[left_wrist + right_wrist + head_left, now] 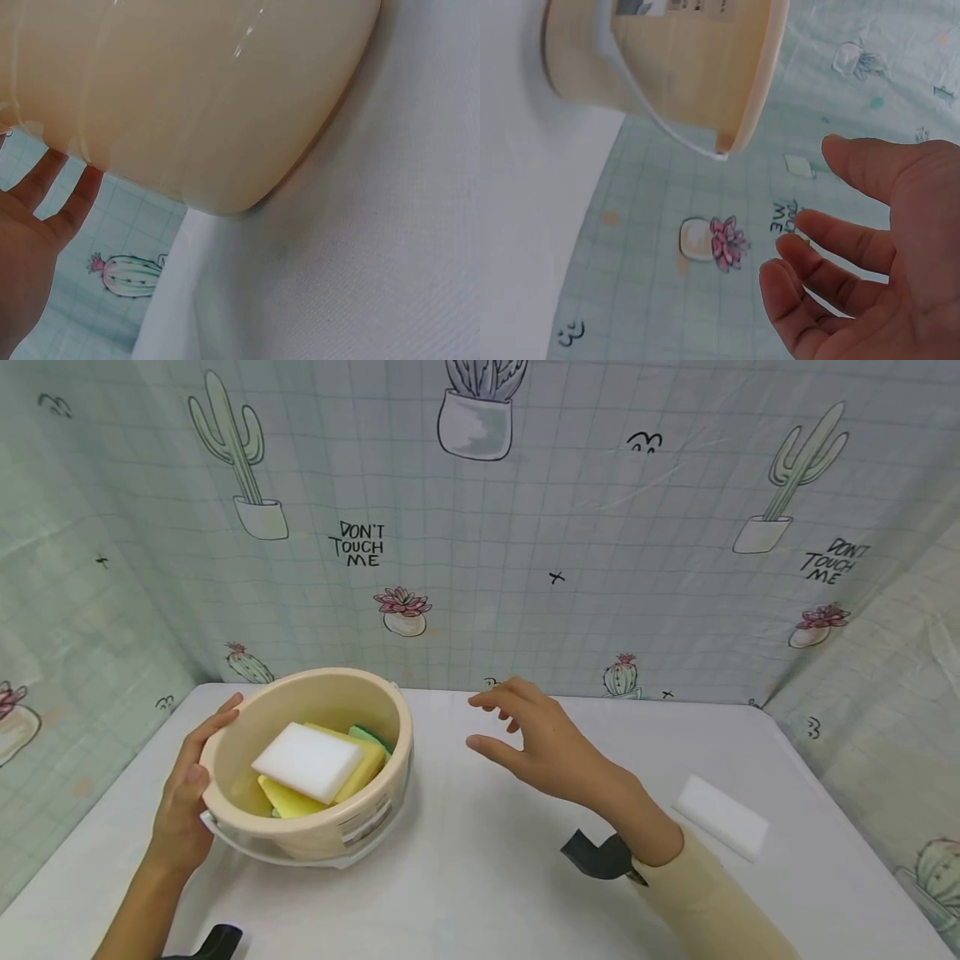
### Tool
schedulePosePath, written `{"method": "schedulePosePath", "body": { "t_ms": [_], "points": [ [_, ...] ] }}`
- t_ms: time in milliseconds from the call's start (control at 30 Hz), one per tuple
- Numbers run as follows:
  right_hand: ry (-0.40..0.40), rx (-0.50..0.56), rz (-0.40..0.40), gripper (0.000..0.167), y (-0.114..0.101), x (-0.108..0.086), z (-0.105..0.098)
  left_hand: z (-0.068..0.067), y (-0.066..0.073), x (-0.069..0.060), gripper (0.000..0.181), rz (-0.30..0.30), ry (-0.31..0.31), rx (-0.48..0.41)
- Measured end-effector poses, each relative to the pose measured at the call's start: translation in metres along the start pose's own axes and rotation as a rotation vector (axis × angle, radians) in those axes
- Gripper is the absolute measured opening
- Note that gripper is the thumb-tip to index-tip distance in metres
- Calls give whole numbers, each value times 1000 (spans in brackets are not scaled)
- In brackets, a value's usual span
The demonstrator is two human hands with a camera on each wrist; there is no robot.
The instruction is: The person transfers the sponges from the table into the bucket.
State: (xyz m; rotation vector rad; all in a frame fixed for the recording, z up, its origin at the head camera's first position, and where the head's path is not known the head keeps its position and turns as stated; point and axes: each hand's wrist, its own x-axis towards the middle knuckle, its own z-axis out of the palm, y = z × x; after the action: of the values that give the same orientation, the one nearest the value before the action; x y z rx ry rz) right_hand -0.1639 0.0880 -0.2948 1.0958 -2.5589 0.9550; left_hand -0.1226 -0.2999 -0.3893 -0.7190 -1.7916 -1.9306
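Note:
A cream plastic bucket stands on the left of the white table, its white handle hanging down along the near side. Inside it lie a white sponge, yellow sponges and a partly hidden green one. My left hand holds the bucket by its left side, thumb near the rim. In the left wrist view, its fingers reach round the bucket wall. To the right of the bucket, my right hand hovers above the table, fingers loosely bent and holding nothing.
A white sponge block lies on the table at the right, beyond the right forearm. A cloth with cactus prints hangs behind the table and along both sides. Black straps sit at the wrists.

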Motion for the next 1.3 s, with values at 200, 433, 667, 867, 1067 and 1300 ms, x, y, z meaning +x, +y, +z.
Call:
{"method": "schedulePosePath", "body": {
  "t_ms": [200,433,667,867,1067,1300],
  "points": [
    [60,-2,41,39,21,-27,-8,-2,-1,0,54,4,-3,5],
    [141,-78,78,40,52,-68,-12,-3,-2,0,54,10,-10,-14],
    [157,-132,146,42,72,-103,-17,-3,-1,-1,55,-7,0,-10],
    [174,-175,187,44,79,-126,-25,-3,-2,0,55,3,-4,-26],
    [201,-200,257,46,87,-149,-38,-2,-3,0,54,7,-6,-36],
    [263,-187,294,48,102,-180,-49,-2,-2,0,54,8,-9,-30]
  ]
}}
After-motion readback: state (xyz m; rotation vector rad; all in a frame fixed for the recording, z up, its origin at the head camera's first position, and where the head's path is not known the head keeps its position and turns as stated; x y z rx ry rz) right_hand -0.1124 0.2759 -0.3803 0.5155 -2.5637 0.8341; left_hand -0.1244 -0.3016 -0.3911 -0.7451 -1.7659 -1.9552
